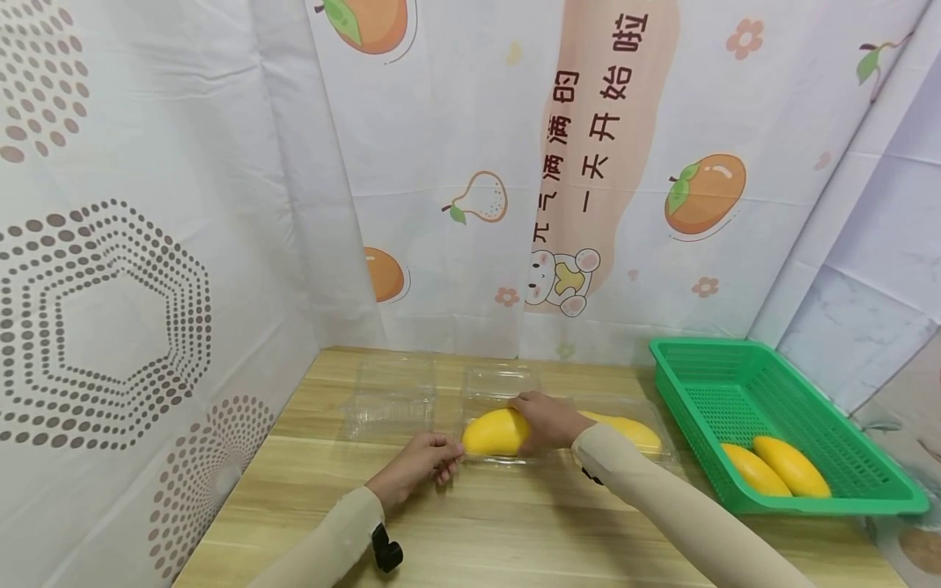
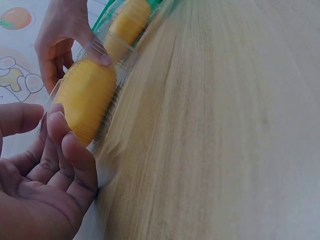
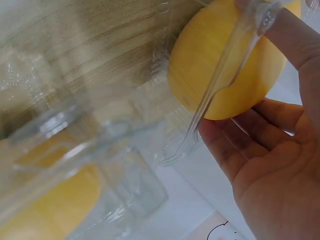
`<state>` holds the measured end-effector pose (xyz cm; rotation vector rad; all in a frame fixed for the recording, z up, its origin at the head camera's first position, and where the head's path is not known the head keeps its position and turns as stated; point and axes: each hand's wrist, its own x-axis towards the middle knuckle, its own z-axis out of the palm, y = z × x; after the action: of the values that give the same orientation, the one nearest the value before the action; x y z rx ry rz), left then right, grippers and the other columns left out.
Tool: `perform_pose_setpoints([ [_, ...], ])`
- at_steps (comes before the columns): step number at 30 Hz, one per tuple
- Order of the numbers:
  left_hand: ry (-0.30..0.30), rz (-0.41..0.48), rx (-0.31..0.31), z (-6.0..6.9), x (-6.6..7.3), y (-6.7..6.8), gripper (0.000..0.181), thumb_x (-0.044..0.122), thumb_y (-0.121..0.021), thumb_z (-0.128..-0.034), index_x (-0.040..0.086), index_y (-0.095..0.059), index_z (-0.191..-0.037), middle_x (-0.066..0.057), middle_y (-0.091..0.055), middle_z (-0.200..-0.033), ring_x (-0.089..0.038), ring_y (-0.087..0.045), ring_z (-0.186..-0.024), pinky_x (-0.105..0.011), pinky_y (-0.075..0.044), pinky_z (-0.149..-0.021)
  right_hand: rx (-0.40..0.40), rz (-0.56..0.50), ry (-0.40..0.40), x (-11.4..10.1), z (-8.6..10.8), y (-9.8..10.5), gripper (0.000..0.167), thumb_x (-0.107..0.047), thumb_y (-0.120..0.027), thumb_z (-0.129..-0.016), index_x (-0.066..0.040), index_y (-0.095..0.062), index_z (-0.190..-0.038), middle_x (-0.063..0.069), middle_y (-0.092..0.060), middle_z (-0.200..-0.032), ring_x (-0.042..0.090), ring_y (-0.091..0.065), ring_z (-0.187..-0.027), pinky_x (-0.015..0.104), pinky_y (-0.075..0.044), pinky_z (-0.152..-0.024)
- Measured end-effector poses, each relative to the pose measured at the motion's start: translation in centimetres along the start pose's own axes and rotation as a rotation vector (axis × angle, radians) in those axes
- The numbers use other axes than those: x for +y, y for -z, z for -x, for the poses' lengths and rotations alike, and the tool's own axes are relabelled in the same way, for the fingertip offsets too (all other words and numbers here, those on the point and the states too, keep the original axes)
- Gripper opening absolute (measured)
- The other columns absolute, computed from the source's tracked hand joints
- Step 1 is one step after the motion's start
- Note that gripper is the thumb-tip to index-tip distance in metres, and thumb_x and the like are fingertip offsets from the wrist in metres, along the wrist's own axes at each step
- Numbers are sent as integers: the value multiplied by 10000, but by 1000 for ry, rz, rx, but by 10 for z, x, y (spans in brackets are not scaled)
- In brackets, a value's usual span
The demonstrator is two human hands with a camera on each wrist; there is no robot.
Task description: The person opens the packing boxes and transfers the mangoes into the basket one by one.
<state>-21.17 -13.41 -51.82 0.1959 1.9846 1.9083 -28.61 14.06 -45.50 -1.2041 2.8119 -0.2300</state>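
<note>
My right hand (image 1: 547,420) grips a yellow mango (image 1: 494,433) from above, thumb on the near side and fingers on the far side. That mango lies in a clear plastic box (image 1: 502,380) with its lid folded back. At the box's left near corner, my left hand (image 1: 422,467) pinches the thin plastic edge between thumb and fingertips. In the left wrist view the left fingers (image 2: 72,150) curl beside the mango's end. Another mango (image 1: 635,433) lies in a second clear box (image 1: 662,412) to the right, partly hidden by the right forearm.
A third clear box (image 1: 390,412) stands at the left with its lid up. On the right, a green plastic basket (image 1: 698,420) holds two mangoes (image 1: 794,467). Patterned curtains (image 1: 441,122) hang behind and left of the wooden table (image 1: 470,539).
</note>
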Motion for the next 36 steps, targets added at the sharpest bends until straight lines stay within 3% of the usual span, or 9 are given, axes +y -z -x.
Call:
perform_pose_setpoints([
  [20, 6, -2, 15, 0, 0, 0, 348, 251, -672, -1012, -96, -677, -1028, -84, -657, -803, -127, -553, -652, -243, -489, -601, 92, 107, 105, 0, 4, -8, 804, -343, -941, -736, 26, -579, -1352, 148, -634, -1208, 318, -614, -1118, 439, -558, -927],
  [26, -3, 8, 20, 0, 0, -1, 356, 254, -679, -1008, -102, -678, -1028, -89, -656, -804, -127, -549, -647, -241, -486, -594, 131, 140, 105, -1, 6, -4, 786, -370, -937, -712, 2, -596, -1316, 111, -636, -1184, 286, -605, -1089, 424, -562, -900],
  [36, 2, -1, 25, -1, -1, -2, 368, 264, -685, -1005, -103, -671, -1031, -88, -651, -805, -132, -546, -655, -240, -485, -593, 183, 104, 64, 1, 7, 8, 778, -348, -936, -659, -21, -599, -1279, 90, -631, -1156, 252, -588, -1029, 404, -555, -857],
])
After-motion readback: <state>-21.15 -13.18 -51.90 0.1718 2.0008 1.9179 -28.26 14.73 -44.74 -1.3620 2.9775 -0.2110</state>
